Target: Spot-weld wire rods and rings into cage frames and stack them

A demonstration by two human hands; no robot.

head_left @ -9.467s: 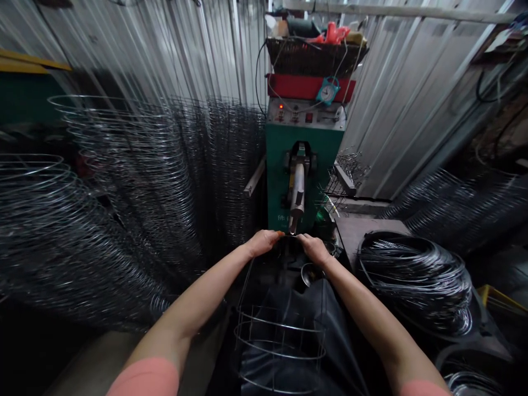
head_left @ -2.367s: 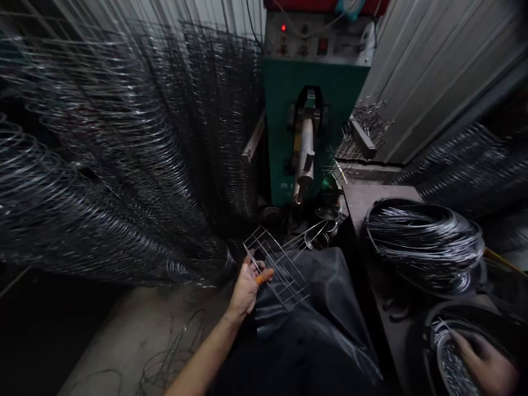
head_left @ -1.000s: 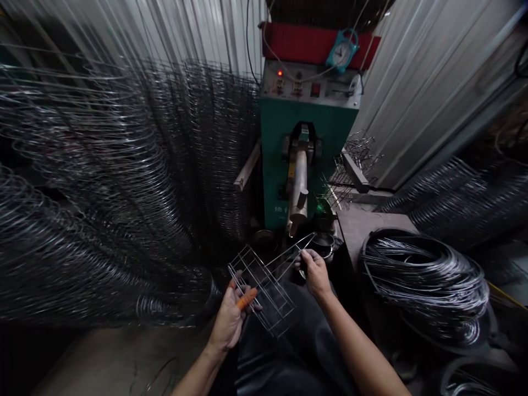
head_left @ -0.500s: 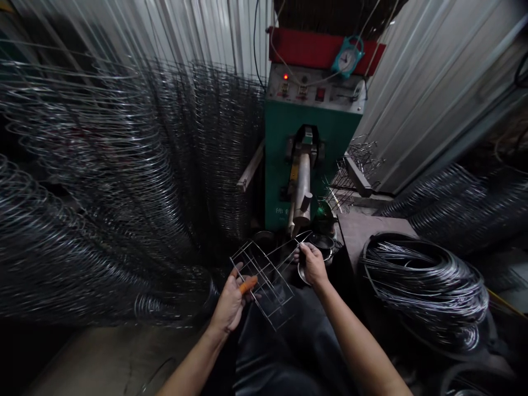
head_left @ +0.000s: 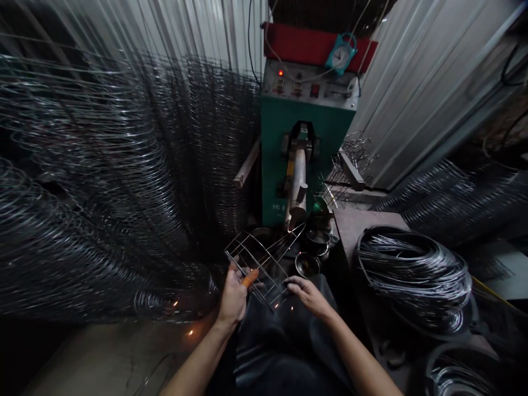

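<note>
My left hand (head_left: 236, 291), with an orange cover on its thumb, is closed around the left side of a small wire rack (head_left: 268, 257). The rack is a tilted grid of thin metal wire. Its far end touches or lies just below the tip of the spot welder's metal arm (head_left: 297, 187). My right hand (head_left: 306, 292) pinches the rack's near right edge, the fingertips pressed together. Small orange sparks (head_left: 276, 306) show around the rack and over the floor at left.
The green welding machine (head_left: 274, 132) has a lit red lamp and a blue clock (head_left: 341, 54). Tall stacks of wire rings (head_left: 144, 181) stand at left. A coil of wires (head_left: 416, 275) lies at right. Metal bowls (head_left: 307, 265) sit below the welder arm.
My right hand has moved from the rack's far corner by the welder tip down to its near right edge. Sparks have appeared. The left hand keeps its hold.
</note>
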